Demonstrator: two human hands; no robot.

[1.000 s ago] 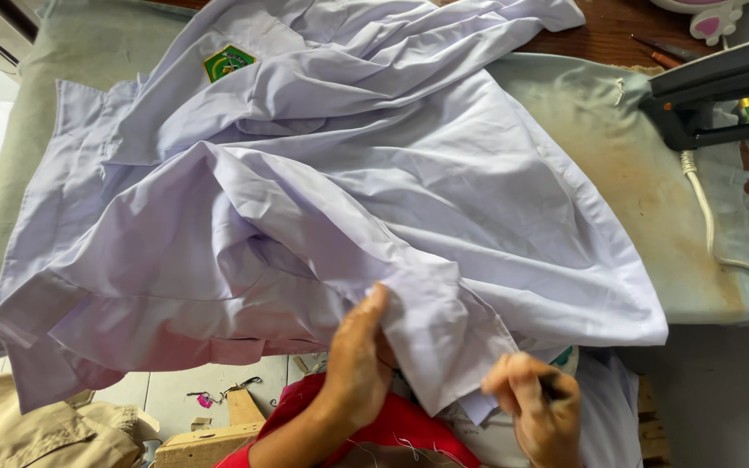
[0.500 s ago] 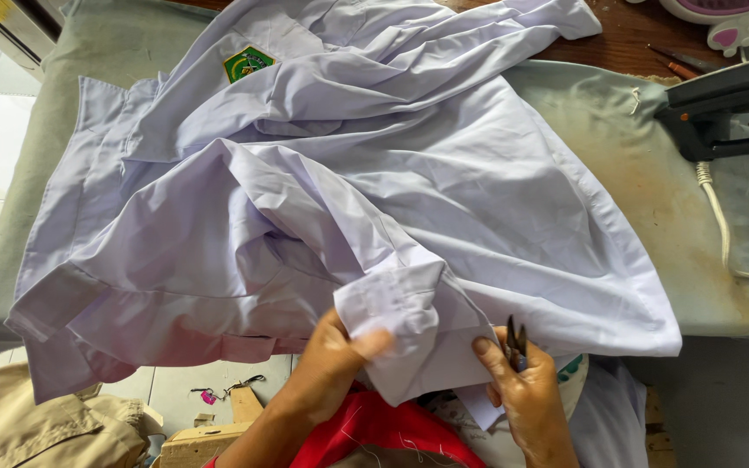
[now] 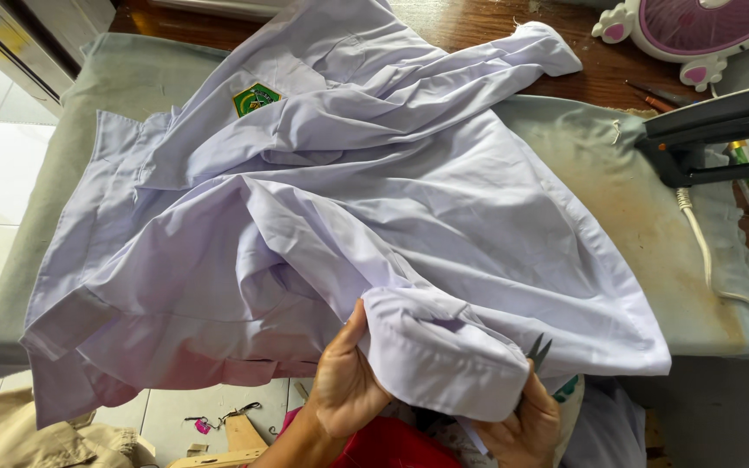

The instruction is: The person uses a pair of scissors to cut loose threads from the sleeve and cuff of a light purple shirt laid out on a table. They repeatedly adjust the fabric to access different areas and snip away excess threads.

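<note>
So the left hand (image 3: pixel 344 381) has its fingers (image 3: pixel 359 325) clamped on a folded cuff-like edge of the pale lilac shirt (image 3: pixel 374 217), thumb side tucked up under the fold. The right hand (image 3: pixel 526 425) sits just right of that same fold, fingers closed around small scissors (image 3: pixel 537 351) whose dark tips poke up against the cloth. The shirt is spread in a rumpled heap across the padded ironing board (image 3: pixel 652 225), hanging off its near edge where both hands are. A green and yellow badge (image 3: pixel 256 98) sits on the shirt's far left part. Right of the shirt, a dark iron (image 3: pixel 713 134) rests on the board with its white cord (image 3: pixel 704 251) trailing down. Beyond the shirt's far right there's a pink fan (image 3: pixel 695 30) on the wooden tabletop (image 3: pixel 582 78). Tan cloth (image 3: pixel 36 442) lies below the shirt's left corner.
</note>
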